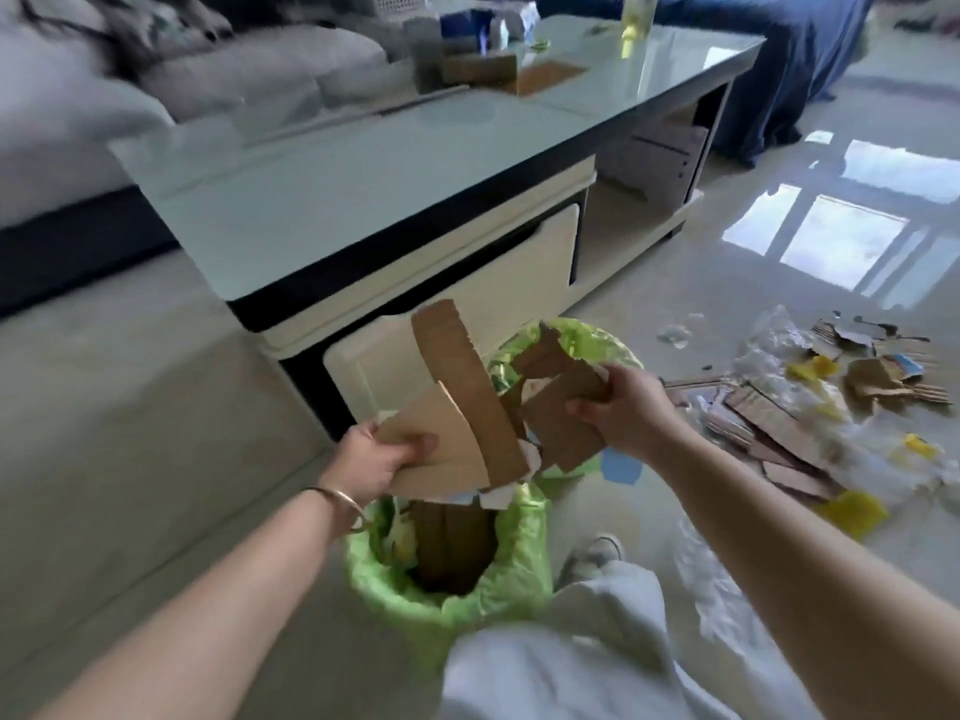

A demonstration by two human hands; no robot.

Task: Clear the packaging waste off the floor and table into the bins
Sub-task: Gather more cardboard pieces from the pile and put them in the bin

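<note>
Two bins with green liners stand on the floor by the table. The near bin (519,569) holds upright cardboard inside. The far bin (608,340) is partly hidden behind torn cardboard. My left hand (376,459) grips a stack of brown cardboard pieces (457,407) over the near bin. My right hand (623,407) grips another torn cardboard piece (561,407) between the two bins. A pile of cardboard scraps, clear plastic and yellow bits (810,407) lies on the floor to the right.
The glass-topped coffee table (337,200) stands just behind the bins, with boxes and cardboard (545,75) on its far end. A grey sofa (156,85) is at the back left. A blue paper scrap (621,467) lies by the far bin. My leg and shoe (597,558) are beside the near bin.
</note>
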